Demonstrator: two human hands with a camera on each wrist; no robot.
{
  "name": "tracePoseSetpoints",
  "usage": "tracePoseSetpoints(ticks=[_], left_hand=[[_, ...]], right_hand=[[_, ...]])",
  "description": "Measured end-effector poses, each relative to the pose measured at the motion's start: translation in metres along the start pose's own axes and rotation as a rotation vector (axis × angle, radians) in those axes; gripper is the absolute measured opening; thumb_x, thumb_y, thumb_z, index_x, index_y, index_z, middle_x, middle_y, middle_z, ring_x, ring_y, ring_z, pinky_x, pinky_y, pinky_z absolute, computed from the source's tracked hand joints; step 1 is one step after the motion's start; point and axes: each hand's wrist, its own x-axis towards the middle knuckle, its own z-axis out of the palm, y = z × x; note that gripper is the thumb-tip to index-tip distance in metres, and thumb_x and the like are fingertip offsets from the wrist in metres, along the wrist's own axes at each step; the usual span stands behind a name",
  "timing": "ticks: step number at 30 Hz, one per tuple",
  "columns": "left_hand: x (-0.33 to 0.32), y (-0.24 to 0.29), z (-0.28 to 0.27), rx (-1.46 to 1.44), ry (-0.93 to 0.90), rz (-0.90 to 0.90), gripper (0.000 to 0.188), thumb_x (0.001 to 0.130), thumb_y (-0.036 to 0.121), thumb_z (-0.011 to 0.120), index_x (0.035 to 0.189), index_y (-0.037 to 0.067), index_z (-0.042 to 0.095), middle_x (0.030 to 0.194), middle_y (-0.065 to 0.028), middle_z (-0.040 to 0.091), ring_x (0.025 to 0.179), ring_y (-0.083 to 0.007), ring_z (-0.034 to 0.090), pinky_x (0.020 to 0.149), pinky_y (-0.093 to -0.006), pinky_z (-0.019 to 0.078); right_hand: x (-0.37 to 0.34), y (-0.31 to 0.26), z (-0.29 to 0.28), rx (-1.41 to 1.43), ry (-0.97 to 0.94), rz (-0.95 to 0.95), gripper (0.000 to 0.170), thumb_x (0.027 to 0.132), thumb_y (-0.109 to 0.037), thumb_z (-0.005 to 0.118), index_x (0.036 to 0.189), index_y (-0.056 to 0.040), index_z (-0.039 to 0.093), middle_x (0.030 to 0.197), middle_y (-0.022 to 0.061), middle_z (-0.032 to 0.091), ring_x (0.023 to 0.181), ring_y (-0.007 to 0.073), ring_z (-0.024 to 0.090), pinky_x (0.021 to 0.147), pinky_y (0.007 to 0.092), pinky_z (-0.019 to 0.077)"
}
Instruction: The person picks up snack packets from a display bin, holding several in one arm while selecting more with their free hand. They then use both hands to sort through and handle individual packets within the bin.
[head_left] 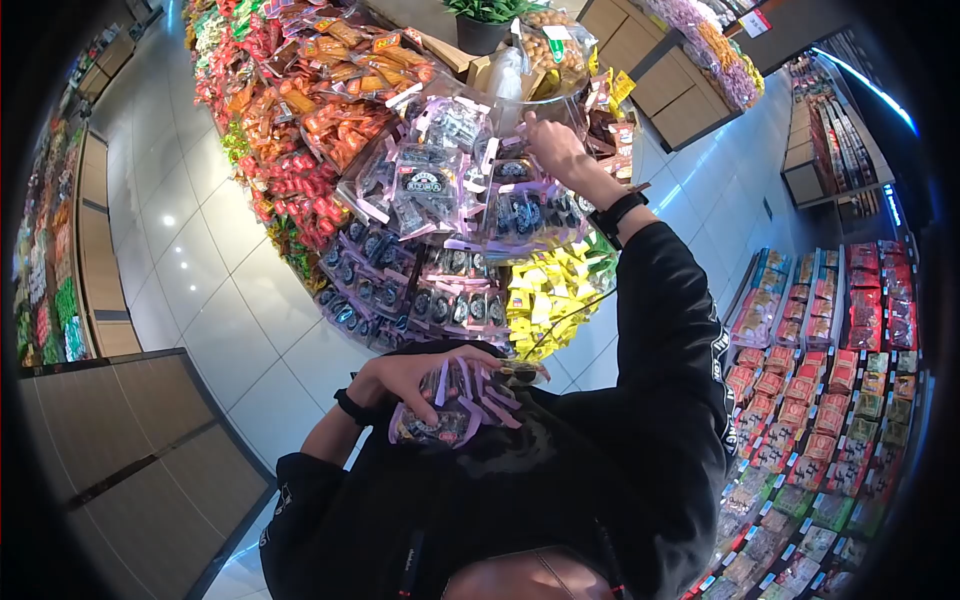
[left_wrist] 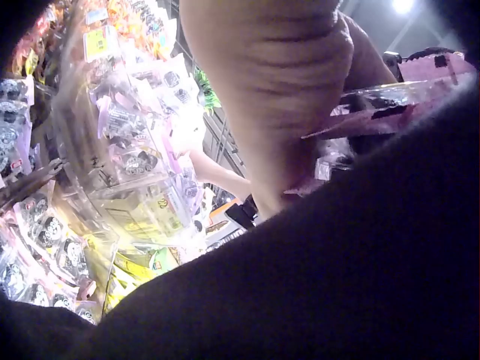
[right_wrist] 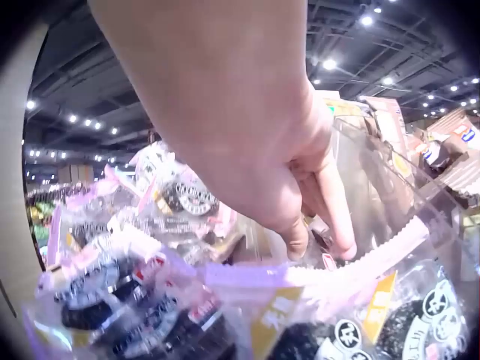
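Observation:
My left hand (head_left: 405, 380) grips several small snack packets (head_left: 440, 425) with lilac edges and dark contents against the front of a black top. In the left wrist view, some of these packets (left_wrist: 375, 124) stick out past the hand. My right hand (head_left: 560, 150) reaches into the far side of the display, beside a clear plastic divider (head_left: 545, 105). The right wrist view shows its fingers (right_wrist: 341, 232) pointing down behind a lilac-edged packet (right_wrist: 300, 307). A small reddish bit lies between thumb and finger; I cannot tell whether they pinch it.
Orange-wrapped snacks (head_left: 330, 80) and red packets (head_left: 295, 185) are heaped on the display's left side. Yellow packets (head_left: 550, 295) lie at its near right. A potted plant (head_left: 485, 25) stands at the back. Shelves of red packets (head_left: 800, 400) flank the right, and a wooden cabinet (head_left: 140, 450) the left.

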Motion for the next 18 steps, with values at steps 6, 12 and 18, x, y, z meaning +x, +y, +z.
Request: tracePoseSetpoints(ticks=[6,12,18], left_hand=[[-0.002,0.001,0.003,-0.041,0.014,-0.015,0.124,0.063,0.024,0.1,0.158,0.0,0.024,0.152,-0.0121,0.043,0.142,-0.0208,0.041,0.118,-0.0384,0.0306],[-0.001,0.002,0.002,-0.034,0.013,-0.017,0.123,0.063,0.024,0.1,0.158,0.001,0.024,0.152,-0.012,0.043,0.141,-0.0204,0.042,0.118,-0.0373,0.031],[-0.001,0.0,0.0,0.015,0.017,0.0,0.122,0.064,0.024,0.1,0.158,0.0,0.026,0.153,-0.0121,0.041,0.141,-0.021,0.041,0.119,-0.0387,0.0295]], right_hand=[[0.006,0.008,0.029,-0.151,0.021,0.021,0.032,0.094,-0.01,0.06,0.119,0.0052,0.047,0.081,0.0218,0.073,0.075,0.0374,0.075,0.06,0.0448,0.0609],[-0.001,-0.01,0.008,-0.174,-0.059,0.033,0.038,0.088,-0.003,0.063,0.121,0.0056,0.046,0.088,0.0226,0.074,0.082,0.0369,0.076,0.065,0.044,0.0617],[0.003,-0.009,0.014,-0.188,-0.073,0.068,0.047,0.085,-0.004,0.068,0.125,0.0058,0.044,0.089,0.0237,0.074,0.084,0.037,0.075,0.066,0.0451,0.061]])
